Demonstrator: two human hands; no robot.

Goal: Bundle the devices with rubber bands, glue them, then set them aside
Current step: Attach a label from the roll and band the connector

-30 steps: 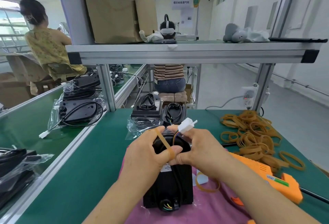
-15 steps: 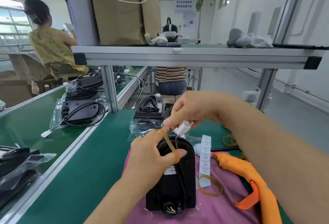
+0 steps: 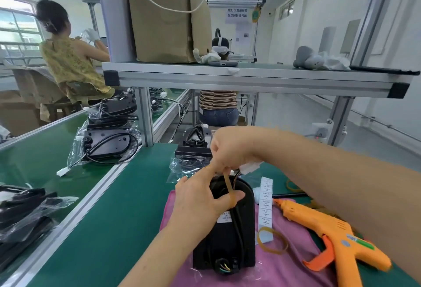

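Note:
A black device [image 3: 225, 232] with a coiled cable lies on a pink cloth [image 3: 280, 270] in front of me. My left hand [image 3: 200, 200] rests on the device's left side, and a tan rubber band [image 3: 228, 187] is stretched over its thumb and forefinger. My right hand [image 3: 230, 147] is above the device's far end and pinches the top of that band, with the cable's white connector [image 3: 249, 168] held under its fingers. An orange glue gun [image 3: 328, 234] lies on the cloth to the right. A loose rubber band [image 3: 272, 240] lies beside the device.
A strip of white labels [image 3: 265, 204] lies right of the device. More black devices in plastic bags [image 3: 193, 150] sit at the far side of the green table [image 3: 109, 218] and on the left bench [image 3: 107, 145]. An aluminium shelf [image 3: 250, 77] spans overhead. Other people sit beyond.
My right hand rose from the device's top and pulled the rubber band up and taut. The view shifted left, so the rubber-band pile at the right left the frame.

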